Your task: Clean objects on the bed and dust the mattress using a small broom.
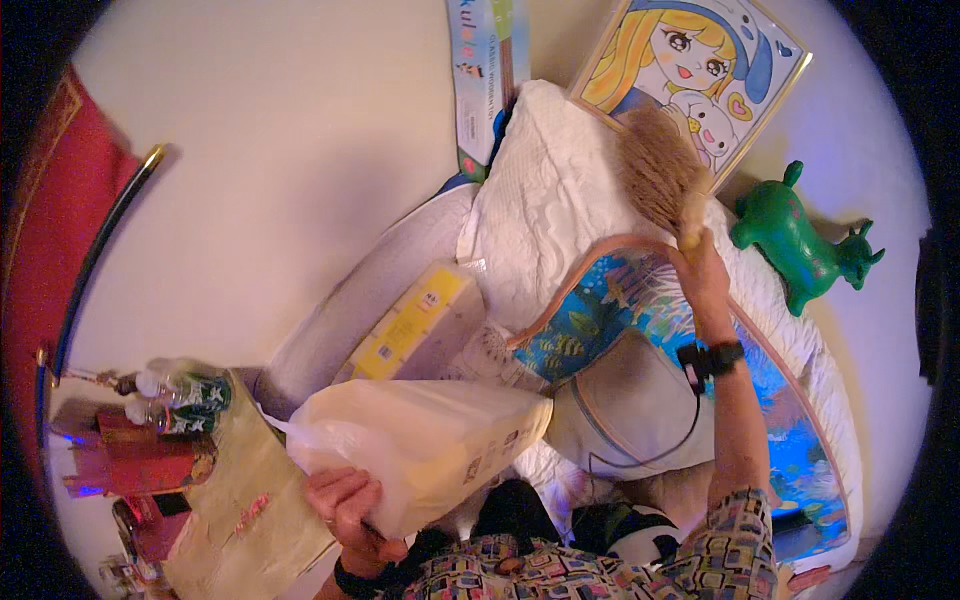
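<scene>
My left hand [346, 510] grips a translucent white plastic bag [420, 442] by its gathered side. Something pale and boxy with print shows through the plastic. In my right hand [705, 277] is the handle of a soft brush [660, 172] with brown bristles. The bristles point up and left, over a white quilted cover [547, 165] and in front of the lower corner of a framed cartoon picture [690, 75]. Below my right hand lies a blue mat with a sea pattern and an orange border [577, 322]. A grey-beige cushion [637, 405] rests beside it.
Left of the cover lies a yellow package [412, 322]. A printed toy box [480, 90] leans at the back. A green inflatable animal toy [802, 240] stands right. Plastic bottles [187, 401] and red boxes [142, 457] are beside a tan paper bag [247, 487].
</scene>
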The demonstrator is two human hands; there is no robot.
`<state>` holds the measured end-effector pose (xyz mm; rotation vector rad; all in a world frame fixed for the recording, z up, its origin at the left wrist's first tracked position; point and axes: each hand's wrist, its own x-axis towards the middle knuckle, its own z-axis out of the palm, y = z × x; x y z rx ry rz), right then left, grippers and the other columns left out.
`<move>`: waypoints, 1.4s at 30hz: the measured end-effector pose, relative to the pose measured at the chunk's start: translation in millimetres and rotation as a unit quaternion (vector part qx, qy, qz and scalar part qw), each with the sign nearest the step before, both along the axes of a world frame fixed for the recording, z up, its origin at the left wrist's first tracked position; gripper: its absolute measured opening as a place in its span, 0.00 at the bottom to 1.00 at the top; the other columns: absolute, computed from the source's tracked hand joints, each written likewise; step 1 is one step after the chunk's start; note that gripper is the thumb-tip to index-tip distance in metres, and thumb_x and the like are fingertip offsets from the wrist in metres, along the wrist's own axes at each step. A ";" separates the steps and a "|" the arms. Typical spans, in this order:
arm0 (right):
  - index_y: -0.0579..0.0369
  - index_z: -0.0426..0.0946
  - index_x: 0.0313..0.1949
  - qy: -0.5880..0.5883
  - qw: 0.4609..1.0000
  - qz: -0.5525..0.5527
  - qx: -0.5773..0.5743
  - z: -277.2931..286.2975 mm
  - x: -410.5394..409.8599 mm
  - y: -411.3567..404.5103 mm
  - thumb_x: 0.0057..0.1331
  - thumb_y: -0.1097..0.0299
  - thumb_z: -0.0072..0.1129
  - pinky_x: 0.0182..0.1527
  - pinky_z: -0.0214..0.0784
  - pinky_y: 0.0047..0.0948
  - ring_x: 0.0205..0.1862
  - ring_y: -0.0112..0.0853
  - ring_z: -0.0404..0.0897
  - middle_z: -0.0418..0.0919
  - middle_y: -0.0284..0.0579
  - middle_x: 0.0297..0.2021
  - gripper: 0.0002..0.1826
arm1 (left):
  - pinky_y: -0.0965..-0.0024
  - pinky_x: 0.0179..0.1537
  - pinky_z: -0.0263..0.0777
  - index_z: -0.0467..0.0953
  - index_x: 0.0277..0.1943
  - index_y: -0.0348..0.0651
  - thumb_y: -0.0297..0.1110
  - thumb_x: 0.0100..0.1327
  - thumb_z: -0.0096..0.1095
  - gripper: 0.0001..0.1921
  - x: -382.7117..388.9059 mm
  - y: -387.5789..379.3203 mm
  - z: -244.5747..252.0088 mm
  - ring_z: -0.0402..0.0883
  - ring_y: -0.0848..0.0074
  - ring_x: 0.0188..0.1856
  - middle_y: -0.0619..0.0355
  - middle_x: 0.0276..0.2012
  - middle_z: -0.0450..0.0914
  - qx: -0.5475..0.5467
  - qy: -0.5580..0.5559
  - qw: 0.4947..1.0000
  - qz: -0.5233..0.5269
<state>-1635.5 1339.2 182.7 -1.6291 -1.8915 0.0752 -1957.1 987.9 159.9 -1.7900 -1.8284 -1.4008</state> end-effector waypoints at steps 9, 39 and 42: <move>0.56 0.58 0.46 -0.050 0.969 0.227 -0.079 -36.4 -134.2 -63.4 0.49 0.65 0.59 0.33 0.64 0.48 0.34 0.57 0.72 0.73 0.62 0.29 0.27 | 0.59 0.41 0.59 0.70 0.38 0.46 0.65 0.52 0.48 0.28 -10.0 -88.0 -12.2 0.67 0.66 0.39 0.59 0.37 0.69 -0.031 -0.012 0.998 -0.049; 0.61 0.62 0.40 0.116 0.958 0.175 -0.196 -209.3 -320.5 9.7 0.44 0.66 0.63 0.38 0.68 0.38 0.35 0.46 0.75 0.74 0.55 0.30 0.26 | 0.66 0.36 0.64 0.70 0.34 0.35 0.31 0.57 0.51 0.07 -78.9 -133.6 -66.8 0.69 0.66 0.32 0.52 0.29 0.71 -0.052 -0.154 0.986 0.026; 0.62 0.61 0.46 -0.006 0.929 0.322 -0.180 -242.1 -370.1 -6.9 0.46 0.65 0.61 0.40 0.67 0.37 0.39 0.45 0.74 0.73 0.56 0.34 0.29 | 0.65 0.33 0.61 0.67 0.28 0.37 0.25 0.52 0.52 0.03 -74.9 -125.7 -70.3 0.66 0.65 0.30 0.51 0.27 0.70 -0.064 -0.163 0.983 0.053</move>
